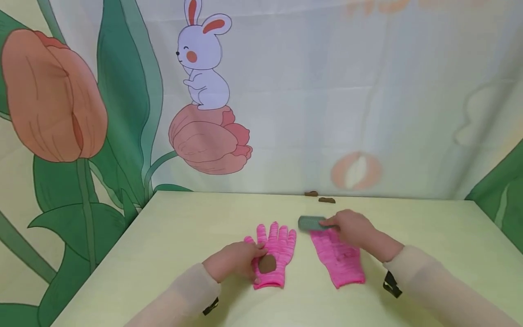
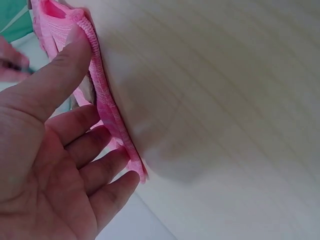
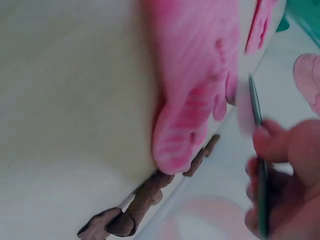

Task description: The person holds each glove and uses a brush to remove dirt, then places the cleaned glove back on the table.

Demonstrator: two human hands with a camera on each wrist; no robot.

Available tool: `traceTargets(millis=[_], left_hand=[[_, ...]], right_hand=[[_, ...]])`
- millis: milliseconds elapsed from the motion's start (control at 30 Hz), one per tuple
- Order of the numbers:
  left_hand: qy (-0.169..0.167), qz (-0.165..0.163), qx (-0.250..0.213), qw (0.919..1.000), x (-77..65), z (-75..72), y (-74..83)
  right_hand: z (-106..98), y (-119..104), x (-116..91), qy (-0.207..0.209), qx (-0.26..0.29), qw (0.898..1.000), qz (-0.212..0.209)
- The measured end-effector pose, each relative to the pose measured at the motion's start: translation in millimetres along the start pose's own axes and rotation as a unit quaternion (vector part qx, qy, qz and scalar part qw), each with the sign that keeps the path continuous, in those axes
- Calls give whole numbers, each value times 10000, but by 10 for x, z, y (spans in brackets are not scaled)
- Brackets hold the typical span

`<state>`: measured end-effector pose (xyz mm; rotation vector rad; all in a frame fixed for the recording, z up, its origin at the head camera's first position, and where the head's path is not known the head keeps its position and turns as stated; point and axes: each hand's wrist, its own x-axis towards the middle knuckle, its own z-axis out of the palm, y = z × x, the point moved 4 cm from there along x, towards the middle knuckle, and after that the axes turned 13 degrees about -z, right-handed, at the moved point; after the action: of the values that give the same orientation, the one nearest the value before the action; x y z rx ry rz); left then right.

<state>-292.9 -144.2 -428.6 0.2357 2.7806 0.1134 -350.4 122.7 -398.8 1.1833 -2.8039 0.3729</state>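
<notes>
Two pink knitted gloves lie on the table. On the left glove (image 1: 282,245), fingers pointing away, sits a round brown patch or lump (image 1: 267,264). My left hand (image 1: 239,260) rests on that glove's left side; in the left wrist view its thumb touches the cuff and the nearly straight fingers lie along the glove's edge. My right hand (image 1: 354,228) grips a grey-green brush (image 1: 312,223) by its handle, above the finger end of the right glove (image 1: 337,261). Seen from the right wrist, the brush is edge-on, its pale bristle side blurred. Small dark marks show on the right glove.
Several brown, clay-like pieces (image 3: 145,202) lie along the table's back edge, beyond the right glove. Behind the pale wooden table (image 1: 184,236) hangs a cloth backdrop (image 1: 294,113) printed with tulips and a rabbit.
</notes>
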Motion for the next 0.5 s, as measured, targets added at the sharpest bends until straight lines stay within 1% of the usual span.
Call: traceTargets(millis=[100,167,300,500], left_hand=[[-49,38,-60,10000,-4,-1,17],[-45,100,-92,9999,-1,-1,34],[49,209,-150,9997,22,-34,93],[104,397,-123,9991,105,-44,215]], right_hand=[[-34,65,7,404,-294,9977,448],[-54,96,6,560,-297,9966,532],[-75,150,-13,567,-55,9964,622],[-113,146,-101,556,-304,9949,785]])
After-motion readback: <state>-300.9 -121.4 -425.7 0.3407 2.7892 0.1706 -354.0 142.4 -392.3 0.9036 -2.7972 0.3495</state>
